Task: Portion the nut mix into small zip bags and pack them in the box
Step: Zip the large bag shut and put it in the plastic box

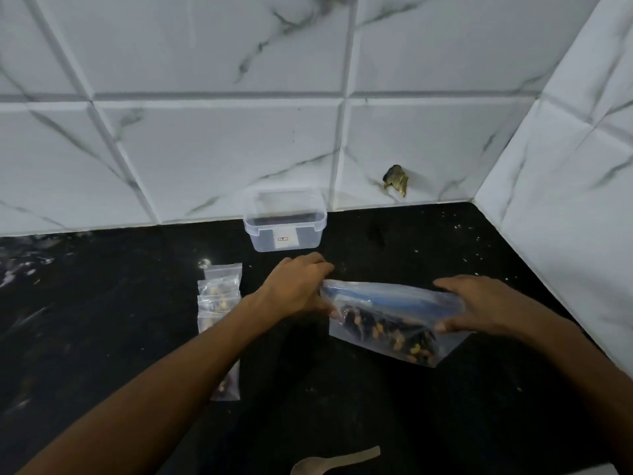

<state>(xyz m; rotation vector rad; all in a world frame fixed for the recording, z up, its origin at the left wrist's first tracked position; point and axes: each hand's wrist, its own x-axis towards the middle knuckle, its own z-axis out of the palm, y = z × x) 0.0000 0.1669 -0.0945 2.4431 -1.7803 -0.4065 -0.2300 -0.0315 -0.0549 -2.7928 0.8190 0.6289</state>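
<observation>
A large clear zip bag of nut mix [394, 323] with a blue zip strip lies on the black counter at the centre right. My left hand [298, 289] pinches its left top corner. My right hand [479, 305] grips its right top edge, thumb underneath. A row of small zip bags [219, 296] holding nuts lies to the left, partly hidden by my left forearm. The clear plastic box [284, 221] stands lidless against the wall behind, and it looks empty.
A wooden spoon [337, 461] lies at the bottom edge of the view. Marble-patterned tiled walls close off the back and the right side of the black counter [102, 320]. A damaged spot [395, 180] marks the back wall.
</observation>
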